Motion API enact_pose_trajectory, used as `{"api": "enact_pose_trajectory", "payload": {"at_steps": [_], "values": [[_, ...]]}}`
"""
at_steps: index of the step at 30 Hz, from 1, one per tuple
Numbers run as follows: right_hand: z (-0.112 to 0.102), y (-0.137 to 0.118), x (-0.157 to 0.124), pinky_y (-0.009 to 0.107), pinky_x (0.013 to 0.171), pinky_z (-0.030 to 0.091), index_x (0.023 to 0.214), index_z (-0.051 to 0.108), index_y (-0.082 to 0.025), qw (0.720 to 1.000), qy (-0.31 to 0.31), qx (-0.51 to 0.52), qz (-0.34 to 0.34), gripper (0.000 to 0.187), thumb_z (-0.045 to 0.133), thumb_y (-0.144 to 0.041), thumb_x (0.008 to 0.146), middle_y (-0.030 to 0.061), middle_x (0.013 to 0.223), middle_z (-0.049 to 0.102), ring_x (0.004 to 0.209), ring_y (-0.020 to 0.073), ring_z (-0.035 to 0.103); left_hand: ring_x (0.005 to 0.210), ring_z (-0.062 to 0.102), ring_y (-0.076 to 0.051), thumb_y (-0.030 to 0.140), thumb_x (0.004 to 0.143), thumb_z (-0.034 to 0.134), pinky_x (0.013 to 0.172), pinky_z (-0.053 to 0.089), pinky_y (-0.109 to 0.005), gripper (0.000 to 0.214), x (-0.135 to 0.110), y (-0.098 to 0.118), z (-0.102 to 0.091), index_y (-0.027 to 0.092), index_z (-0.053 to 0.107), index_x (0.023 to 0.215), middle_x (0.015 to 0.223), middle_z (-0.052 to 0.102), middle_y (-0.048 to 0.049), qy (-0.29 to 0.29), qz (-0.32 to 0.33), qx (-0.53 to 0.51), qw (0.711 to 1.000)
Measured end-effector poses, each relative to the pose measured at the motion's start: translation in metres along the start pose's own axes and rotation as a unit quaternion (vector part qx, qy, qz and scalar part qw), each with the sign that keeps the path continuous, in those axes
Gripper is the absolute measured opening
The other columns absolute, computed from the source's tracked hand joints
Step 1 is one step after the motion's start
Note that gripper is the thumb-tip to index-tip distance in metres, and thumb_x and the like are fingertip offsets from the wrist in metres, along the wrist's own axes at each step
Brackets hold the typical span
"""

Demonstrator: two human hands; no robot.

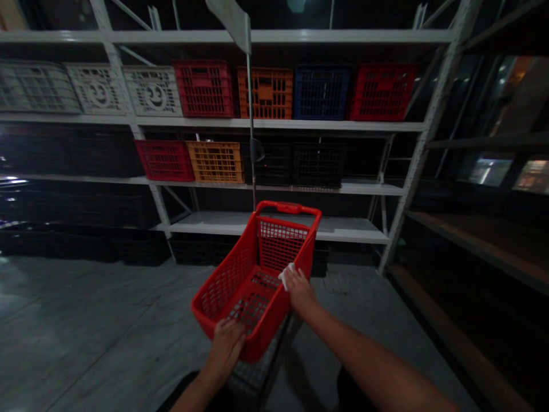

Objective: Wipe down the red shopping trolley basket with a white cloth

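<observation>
A red plastic shopping cart (227, 277) stands in front of me, its basket showing nothing inside and its handle (289, 208) at the far end. My left hand (229, 337) grips the near rim of the basket, fingers curled over the edge. On the right-hand rim rests my right hand (300, 289), closed on a white cloth (286, 276) that touches the rim and partly sticks out past the fingers. A thin pole (251, 103) with a pale flag-like panel (231, 23) rises at the cart's far left corner.
White metal shelving (274, 125) runs behind the cart, holding red, orange, blue, white and black crates, such as an orange crate (266, 92). Dark shelves (484, 240) stand along the right side. Grey concrete floor (107, 320) lies around the cart.
</observation>
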State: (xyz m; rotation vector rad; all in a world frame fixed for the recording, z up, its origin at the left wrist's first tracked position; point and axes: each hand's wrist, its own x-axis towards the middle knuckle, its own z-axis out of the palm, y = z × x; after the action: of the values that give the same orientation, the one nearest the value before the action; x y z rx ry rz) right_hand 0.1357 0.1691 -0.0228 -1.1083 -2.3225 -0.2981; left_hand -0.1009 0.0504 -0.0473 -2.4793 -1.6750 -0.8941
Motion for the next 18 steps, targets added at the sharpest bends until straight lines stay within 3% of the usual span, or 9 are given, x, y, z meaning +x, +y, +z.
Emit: {"api": "enact_pose_trajectory", "payload": {"at_steps": [4,6,9,12,14,16,18], "values": [[0.004,-0.06,-0.026,0.041,0.109,0.026,0.132,0.039,-0.007,0.992,0.017,0.026,-0.123,0.045,0.039,-0.018,0.089,0.0134,0.138,0.039,0.134,0.0231,0.02,0.084,0.057,-0.017,0.033,0.089,0.027,0.094,0.033,-0.04,0.035,-0.007,-0.011,-0.005,0.023,0.06,0.083,0.083,0.067,-0.0027,-0.013,-0.009,-0.016,1.0],[-0.001,-0.074,-0.03,0.039,0.11,0.023,0.133,0.037,-0.008,0.984,-0.002,0.035,-0.176,0.046,0.039,-0.023,0.09,0.0115,0.138,0.039,0.134,0.0219,0.02,0.081,0.057,-0.017,0.034,0.088,0.027,0.093,0.034,-0.038,0.036,-0.01,-0.016,-0.011,0.023,0.059,0.076,0.079,0.066,-0.002,-0.021,-0.018,-0.02,0.999],[-0.013,-0.051,-0.014,0.038,0.111,0.021,0.133,0.038,-0.01,0.985,-0.038,0.025,-0.167,0.044,0.037,-0.022,0.091,0.0096,0.137,0.042,0.133,0.0199,0.023,0.083,0.057,-0.018,0.037,0.087,0.027,0.095,0.034,-0.036,0.036,-0.016,-0.027,-0.024,0.025,0.059,0.075,0.08,0.067,-0.0021,-0.013,-0.026,-0.02,0.999],[-0.022,0.001,0.014,0.041,0.11,0.022,0.128,0.045,-0.009,0.997,-0.053,-0.01,-0.052,0.04,0.036,-0.014,0.089,0.0112,0.134,0.044,0.132,0.0203,0.027,0.078,0.057,-0.017,0.038,0.087,0.024,0.091,0.039,-0.033,0.041,-0.018,-0.04,-0.04,0.024,0.058,0.069,0.074,0.066,-0.0021,-0.033,-0.016,-0.024,0.999],[-0.022,0.026,0.027,0.042,0.108,0.024,0.126,0.047,-0.008,0.999,-0.03,-0.029,0.01,0.04,0.036,-0.01,0.088,0.0128,0.134,0.044,0.131,0.0212,0.028,0.074,0.058,-0.017,0.04,0.087,0.024,0.086,0.042,-0.032,0.043,-0.013,-0.043,-0.05,0.023,0.057,0.064,0.07,0.065,-0.0027,-0.058,-0.027,-0.007,0.998],[-0.015,0.028,0.03,0.043,0.107,0.027,0.125,0.048,-0.007,0.999,0.002,-0.038,0.029,0.04,0.037,-0.009,0.087,0.0149,0.133,0.044,0.13,0.0224,0.029,0.077,0.06,-0.018,0.043,0.086,0.026,0.084,0.043,-0.032,0.045,0.0,-0.035,-0.055,0.022,0.059,0.064,0.071,0.067,-0.0043,-0.079,-0.067,0.029,0.994],[-0.003,0.009,0.025,0.042,0.106,0.029,0.124,0.049,-0.006,0.999,0.026,-0.036,0.018,0.04,0.037,-0.009,0.086,0.0157,0.133,0.044,0.13,0.0233,0.03,0.081,0.063,-0.019,0.04,0.088,0.023,0.084,0.043,-0.032,0.046,0.018,-0.017,-0.054,0.021,0.062,0.071,0.077,0.069,-0.0062,-0.102,-0.113,0.058,0.987]]}}
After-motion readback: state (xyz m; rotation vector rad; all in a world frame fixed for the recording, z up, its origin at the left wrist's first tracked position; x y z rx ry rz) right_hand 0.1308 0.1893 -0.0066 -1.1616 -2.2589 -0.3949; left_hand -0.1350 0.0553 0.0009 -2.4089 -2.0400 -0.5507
